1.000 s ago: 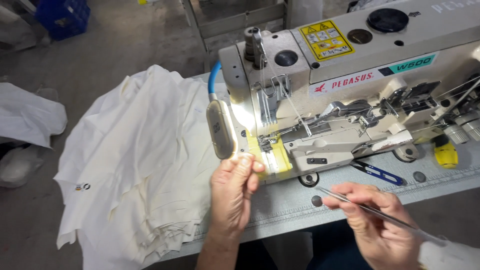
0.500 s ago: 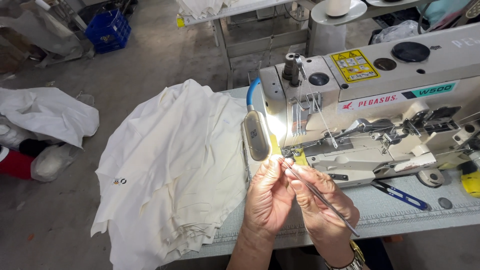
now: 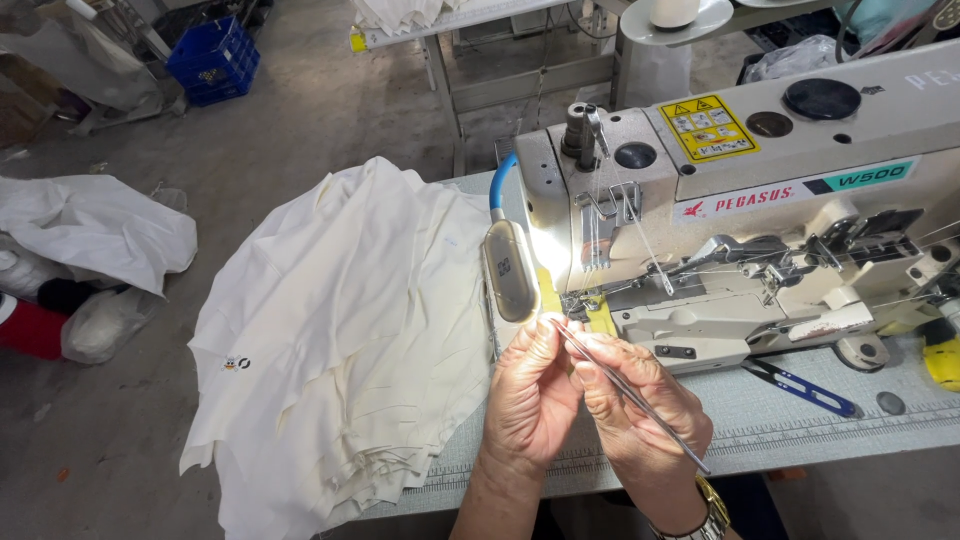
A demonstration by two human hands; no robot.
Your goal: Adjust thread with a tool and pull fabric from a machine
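Observation:
My left hand [image 3: 530, 395] and my right hand [image 3: 635, 405] are together in front of the needle area [image 3: 580, 300] of a cream industrial sewing machine [image 3: 760, 190]. Long metal tweezers [image 3: 625, 388] lie in my right hand, tips pointing up-left toward the needles. My left hand's fingertips are pinched close to the tweezer tips, apparently on a fine thread too thin to make out. A small lit lamp [image 3: 508, 272] on a blue gooseneck shines on the spot. A gold watch [image 3: 705, 515] is on my right wrist.
A stack of cream-white fabric pieces [image 3: 350, 330] hangs over the table's left end. Blue thread snips [image 3: 805, 385] lie on the grey table [image 3: 800, 430] at right. White cloth bundles [image 3: 90, 230] and a blue crate [image 3: 212, 60] sit on the floor.
My right hand came in from the lower right with the tweezers and joined my left hand at the needle area. The view shifted, so the machine sits further right.

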